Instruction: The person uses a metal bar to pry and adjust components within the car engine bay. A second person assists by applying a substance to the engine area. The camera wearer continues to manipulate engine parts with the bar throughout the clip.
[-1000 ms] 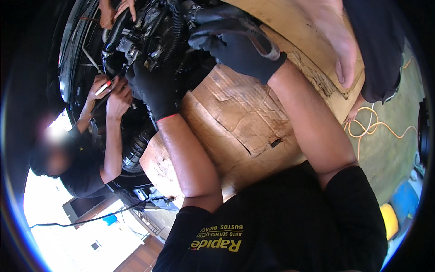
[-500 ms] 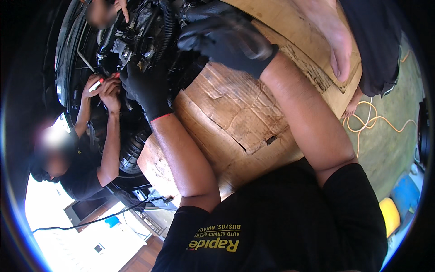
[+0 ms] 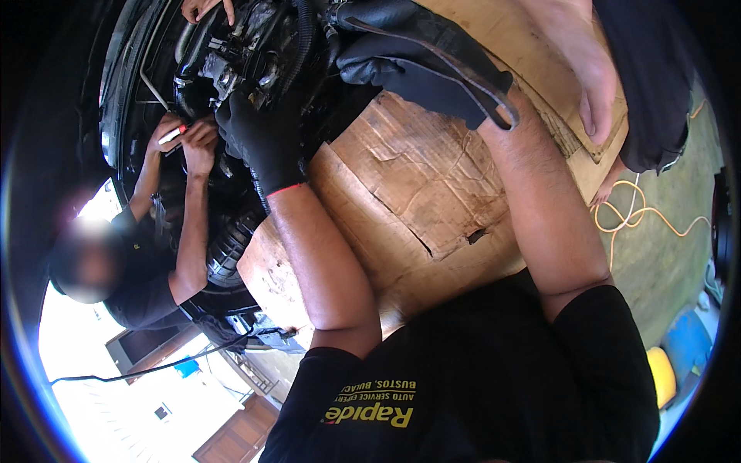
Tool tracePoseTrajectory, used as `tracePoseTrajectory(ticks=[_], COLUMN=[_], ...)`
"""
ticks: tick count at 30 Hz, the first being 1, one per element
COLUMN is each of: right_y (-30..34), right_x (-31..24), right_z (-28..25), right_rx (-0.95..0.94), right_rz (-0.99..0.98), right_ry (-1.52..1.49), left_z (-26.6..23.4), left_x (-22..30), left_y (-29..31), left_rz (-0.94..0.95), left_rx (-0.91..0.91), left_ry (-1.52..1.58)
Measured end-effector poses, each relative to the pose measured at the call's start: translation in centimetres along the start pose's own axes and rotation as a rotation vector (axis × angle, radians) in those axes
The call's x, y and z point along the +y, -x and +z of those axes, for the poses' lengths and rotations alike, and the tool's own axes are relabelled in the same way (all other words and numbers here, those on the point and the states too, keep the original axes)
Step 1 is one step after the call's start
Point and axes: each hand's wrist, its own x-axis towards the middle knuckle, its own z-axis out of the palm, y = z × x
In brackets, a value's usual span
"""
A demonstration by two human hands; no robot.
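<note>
My left hand (image 3: 262, 143), in a black glove with a red cuff edge, is at the engine (image 3: 224, 73). Its fingers are curled in among dark parts, and what they grip is hidden. At the upper middle, my right hand (image 3: 413, 65), also gloved in black, is closed on a narrow dark belt (image 3: 463, 69). The belt runs along the back of that hand and bends into a loop beside the wrist. Beneath my forearms lies creased, stained brown cardboard (image 3: 424, 177).
To the left, a co-worker's hands (image 3: 189, 143) hold a red-and-white tool (image 3: 171, 135) by the engine. Another person's hand (image 3: 207, 9) reaches in at the top. A bare foot (image 3: 590, 85) rests on cardboard at upper right. An orange cord (image 3: 617, 220) loops across the floor.
My right hand has moved slightly right, and the belt in it now shows clearly. My left hand stays at the engine. The co-worker's red-and-white tool has drawn back from my left glove.
</note>
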Motion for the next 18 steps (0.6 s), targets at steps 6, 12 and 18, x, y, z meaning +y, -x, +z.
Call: tracePoseTrajectory(ticks=[6, 12, 18], right_y=[-0.9, -0.1, 0.1], right_x=[0.5, 0.5, 2.0], right_z=[-0.1, 1.9, 2.0], right_rx=[-0.161, -0.114, 0.07], right_rz=[-0.024, -0.003, -0.024], right_ry=[0.264, 0.151, 0.229], left_z=[0.1, 0.4, -0.2], left_x=[-0.1, -1.1, 0.5], left_y=[-0.1, -0.1, -0.2], left_rz=[0.015, -0.05, -0.078], left_rx=[0.032, -0.042, -0.051], left_ry=[-0.006, 0.008, 0.008])
